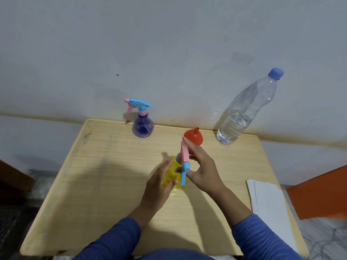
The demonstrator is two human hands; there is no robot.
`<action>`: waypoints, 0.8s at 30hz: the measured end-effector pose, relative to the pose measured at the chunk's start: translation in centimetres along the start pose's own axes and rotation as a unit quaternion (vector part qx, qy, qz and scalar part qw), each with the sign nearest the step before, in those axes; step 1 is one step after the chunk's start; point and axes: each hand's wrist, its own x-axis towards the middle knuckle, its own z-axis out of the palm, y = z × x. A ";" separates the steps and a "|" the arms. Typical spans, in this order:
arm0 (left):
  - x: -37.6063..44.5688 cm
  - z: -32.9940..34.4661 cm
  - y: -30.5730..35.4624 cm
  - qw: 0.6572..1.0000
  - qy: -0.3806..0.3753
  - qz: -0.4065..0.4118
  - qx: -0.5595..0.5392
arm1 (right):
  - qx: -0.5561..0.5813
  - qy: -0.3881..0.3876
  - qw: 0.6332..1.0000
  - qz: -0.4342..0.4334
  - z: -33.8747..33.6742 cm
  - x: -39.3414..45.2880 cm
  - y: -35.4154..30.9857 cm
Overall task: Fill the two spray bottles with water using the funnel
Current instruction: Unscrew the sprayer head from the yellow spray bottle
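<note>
A: Where does the person have the yellow spray bottle [171,177]?

B: Mid-table. The left hand [159,184] wraps its body; the right hand [201,166] pinches the pink-and-blue trigger head [183,162], likely to unscrew it.

A: Risks?

B: The light bottle could twist or tip if the left hand's hold slips. The red funnel [193,136], the purple spray bottle [143,126] and the water bottle [242,111] stand along the far edge; a stray elbow could topple that tall one.

- You have a light wooden table [105,184] set against a pale grey wall [150,44].
- At your right, white paper sheets [270,201] lie over the table's edge, beside an orange surface [323,196].
</note>
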 end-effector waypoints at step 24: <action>0.1 -0.2 0.2 1.000 -0.001 -0.022 -0.010 | 0.026 0.088 0.996 -0.021 -3.9 9.0 -5.7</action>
